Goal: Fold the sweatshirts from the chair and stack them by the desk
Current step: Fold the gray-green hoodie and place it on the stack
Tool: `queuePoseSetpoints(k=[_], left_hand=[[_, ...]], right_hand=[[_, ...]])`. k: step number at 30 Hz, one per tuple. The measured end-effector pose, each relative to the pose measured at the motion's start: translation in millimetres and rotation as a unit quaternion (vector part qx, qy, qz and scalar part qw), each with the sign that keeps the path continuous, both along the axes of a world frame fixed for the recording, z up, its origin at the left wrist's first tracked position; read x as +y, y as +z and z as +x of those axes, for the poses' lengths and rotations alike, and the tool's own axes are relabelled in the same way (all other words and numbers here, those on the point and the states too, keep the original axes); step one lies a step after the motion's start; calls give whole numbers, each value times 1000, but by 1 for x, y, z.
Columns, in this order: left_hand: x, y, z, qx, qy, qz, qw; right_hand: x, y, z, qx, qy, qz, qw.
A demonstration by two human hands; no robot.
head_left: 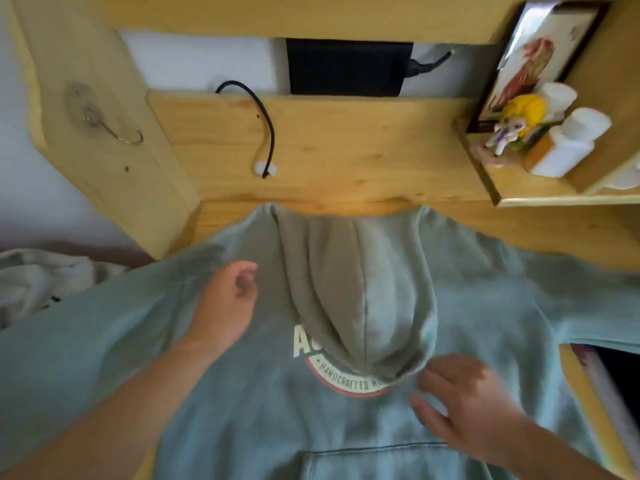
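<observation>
A pale green hooded sweatshirt [485, 306] lies front-up on the wooden desk [346, 150], sleeves spread to both sides. Its hood [360, 289] is folded down over the chest and covers part of a round printed logo [343, 379]. My left hand [225, 306] hovers over the left shoulder with fingers loosely curled, holding nothing. My right hand [464, 407] lies on the chest just right of the hood's tip, fingers spread and blurred by motion. A kangaroo pocket [374, 462] shows at the bottom edge.
A grey garment [41, 282] is bunched at the left. A black cable [266, 133] runs across the desk's back panel, below a black box [346, 67]. A side shelf [540, 188] at right holds a framed picture, a figurine and white bottles. A metal hook [117, 129] hangs on the left post.
</observation>
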State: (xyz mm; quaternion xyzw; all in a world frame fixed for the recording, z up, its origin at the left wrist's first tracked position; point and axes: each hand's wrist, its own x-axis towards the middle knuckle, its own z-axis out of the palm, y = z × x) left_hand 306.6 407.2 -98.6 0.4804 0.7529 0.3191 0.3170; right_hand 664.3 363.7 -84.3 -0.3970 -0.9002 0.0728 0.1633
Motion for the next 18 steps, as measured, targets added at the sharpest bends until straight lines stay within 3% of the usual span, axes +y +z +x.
queuePoseSetpoints(k=[1, 3, 6, 8, 10, 13, 18], left_hand=[[-8, -4, 2, -36, 15, -7, 999], [-12, -7, 10, -116, 64, -23, 991], [-7, -2, 34, -224, 131, -73, 963], [-1, 0, 51, -263, 141, -131, 945], [4, 3, 66, -282, 133, -186, 932], [4, 2, 84, -278, 125, -209, 929], [-10, -2, 90, -262, 181, -88, 944]], right_hand=[[-6, -13, 18, -9, -17, -18, 1000], [4, -10, 30, 32, -145, -58, 987], [56, 6, 17, 118, -348, -101, 925], [91, 12, -2, 144, -411, -222, 872], [103, 16, -23, 137, -413, -332, 837], [97, 15, -46, 68, -377, -316, 868], [76, 1, -49, 108, -228, -215, 943]])
